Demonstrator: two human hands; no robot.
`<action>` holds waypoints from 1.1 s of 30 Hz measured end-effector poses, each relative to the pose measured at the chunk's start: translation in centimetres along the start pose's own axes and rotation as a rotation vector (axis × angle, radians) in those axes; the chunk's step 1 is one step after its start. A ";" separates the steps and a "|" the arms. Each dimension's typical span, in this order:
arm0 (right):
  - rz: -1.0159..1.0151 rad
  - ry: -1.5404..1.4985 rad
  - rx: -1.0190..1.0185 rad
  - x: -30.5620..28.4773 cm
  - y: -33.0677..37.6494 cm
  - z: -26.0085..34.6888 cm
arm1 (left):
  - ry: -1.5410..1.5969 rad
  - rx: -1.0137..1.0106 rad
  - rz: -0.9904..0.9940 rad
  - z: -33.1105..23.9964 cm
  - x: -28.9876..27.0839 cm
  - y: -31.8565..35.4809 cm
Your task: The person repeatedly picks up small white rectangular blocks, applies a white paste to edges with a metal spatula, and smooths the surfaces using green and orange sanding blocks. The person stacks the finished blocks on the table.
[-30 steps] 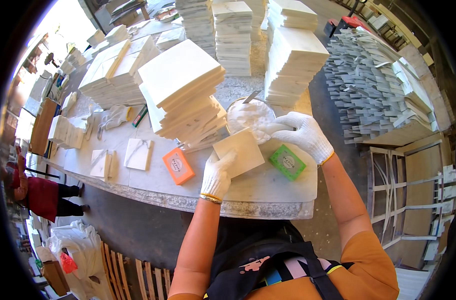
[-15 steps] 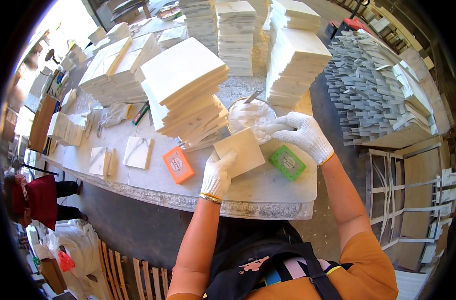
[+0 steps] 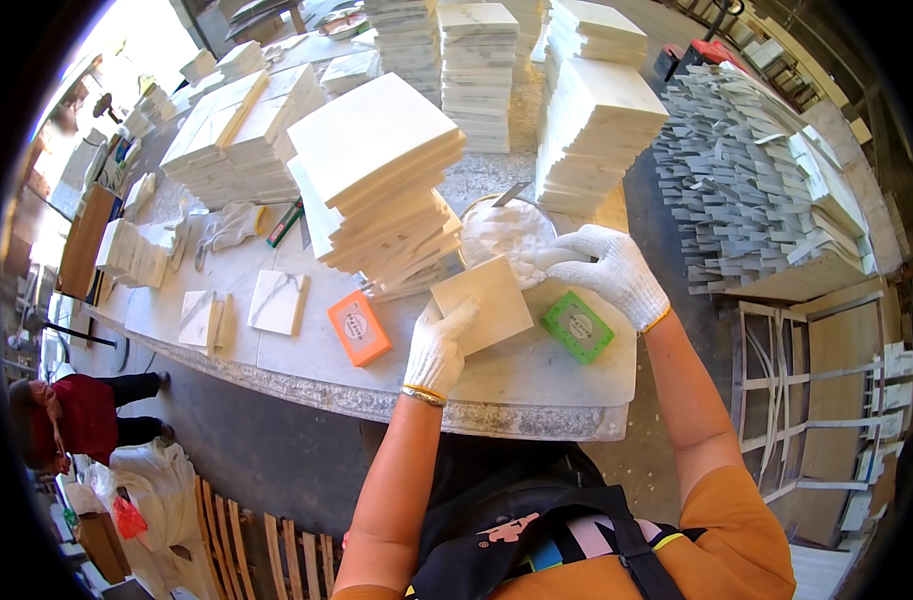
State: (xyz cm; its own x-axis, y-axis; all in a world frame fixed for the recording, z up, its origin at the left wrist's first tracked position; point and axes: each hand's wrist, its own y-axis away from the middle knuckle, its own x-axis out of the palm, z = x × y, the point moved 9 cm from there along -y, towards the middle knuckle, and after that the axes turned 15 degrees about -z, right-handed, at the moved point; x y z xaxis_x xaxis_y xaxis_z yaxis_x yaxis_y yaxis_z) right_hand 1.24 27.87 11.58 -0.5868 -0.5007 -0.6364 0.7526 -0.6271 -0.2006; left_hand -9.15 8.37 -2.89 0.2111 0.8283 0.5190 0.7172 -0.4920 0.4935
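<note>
1. Gripping the cream square tile (image 3: 499, 302) with my gloved left hand (image 3: 437, 352), I have its near corner clamped at 7 o'clock, thumb lying on the face. Taking that tile as the clock's middle, 12 points away from me.
2. My gloved right hand (image 3: 609, 270) is between 2 and 3 o'clock, fingers bent toward the bowl's right rim. I can't tell whether the tips are pinched together or touching anything.
3. The bowl (image 3: 552, 216) sits just past 12, filled with white paste (image 3: 505, 232); a scraper (image 3: 512, 194) sticks up at its far side.
4. Near 4 o'clock lies a green block (image 3: 578, 328), and between 8 and 9 an orange block (image 3: 359, 330), both flat on the stone table (image 3: 562, 388).
5. At 11 o'clock leans a tall, uneven stack of tiles (image 3: 377, 140); another stack (image 3: 599, 135) rises at 1.
6. Out at 9 o'clock lies a veined tile (image 3: 277, 302); close to 10 are a loose glove (image 3: 232, 228) and a green cutter (image 3: 285, 222).
7. Well apart, at 2, is a heap of grey strips (image 3: 717, 175); between 8 and 9, a person (image 3: 87, 415) in dark red.
</note>
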 end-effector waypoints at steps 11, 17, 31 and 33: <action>-0.018 -0.207 0.053 -0.2 0.2 -0.5 | 0.003 0.004 0.002 0.0 0.1 0.0; -0.107 -0.440 0.233 -2.5 0.2 -3.0 | 0.009 -0.004 -0.022 0.1 -0.1 -0.1; -0.259 -0.269 0.304 -1.3 -0.3 -13.3 | -0.011 -0.003 -0.034 0.0 -0.4 -0.1; -0.231 -0.161 0.295 -1.1 -0.3 -13.3 | -0.013 0.005 -0.035 0.3 -0.7 -0.4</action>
State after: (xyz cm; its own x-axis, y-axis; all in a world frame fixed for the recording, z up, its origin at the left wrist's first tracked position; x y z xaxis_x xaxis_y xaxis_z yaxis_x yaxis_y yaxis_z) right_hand 5.62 36.48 2.41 -0.7872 -0.3989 -0.4703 0.4915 -0.8664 -0.0879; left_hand -9.42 8.09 -3.64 0.1942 0.8484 0.4924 0.7278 -0.4612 0.5076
